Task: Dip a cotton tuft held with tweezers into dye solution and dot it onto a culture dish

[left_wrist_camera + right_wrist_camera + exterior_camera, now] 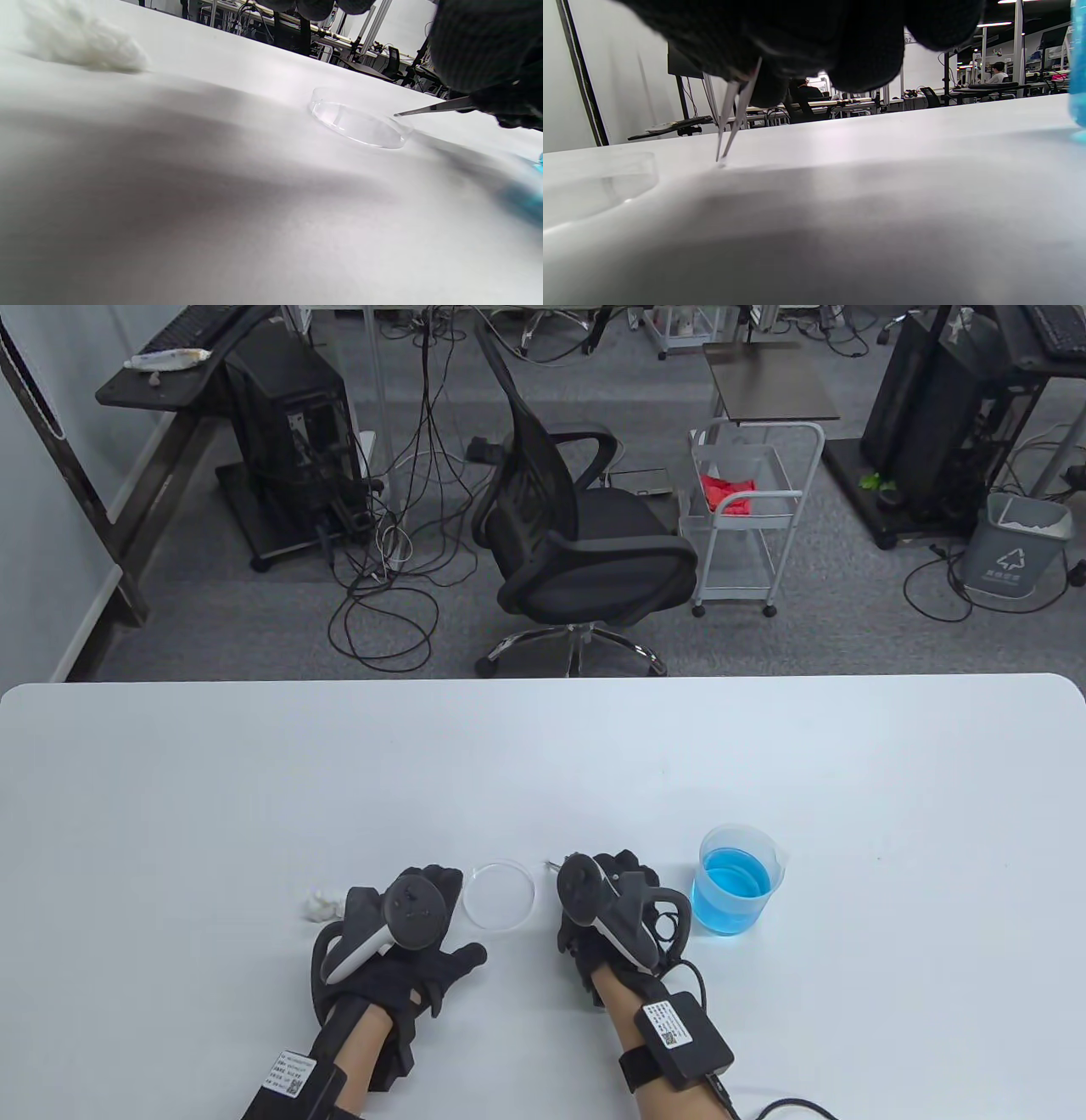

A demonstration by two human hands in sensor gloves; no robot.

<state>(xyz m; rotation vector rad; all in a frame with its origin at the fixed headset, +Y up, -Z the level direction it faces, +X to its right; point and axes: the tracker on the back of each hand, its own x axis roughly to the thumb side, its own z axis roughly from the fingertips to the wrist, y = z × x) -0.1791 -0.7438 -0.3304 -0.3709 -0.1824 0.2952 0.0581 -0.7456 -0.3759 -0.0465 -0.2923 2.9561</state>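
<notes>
My right hand (612, 872) grips metal tweezers (730, 118). Their tips (551, 864) point left and sit just above the table, close to the right rim of the clear culture dish (499, 895). Nothing shows between the tips. A clear beaker of blue dye (735, 891) stands just right of that hand. My left hand (434, 889) rests on the table left of the dish, fingers relaxed and holding nothing. A white cotton tuft (320, 904) lies at its left side. In the left wrist view the cotton (85, 42), dish (360, 125) and tweezers (437, 106) all show.
The white table (543, 763) stretches wide beyond the hands. Past its far edge stand a black office chair (577, 534), a white trolley (751, 517) and a grey bin (1018, 547) on the floor.
</notes>
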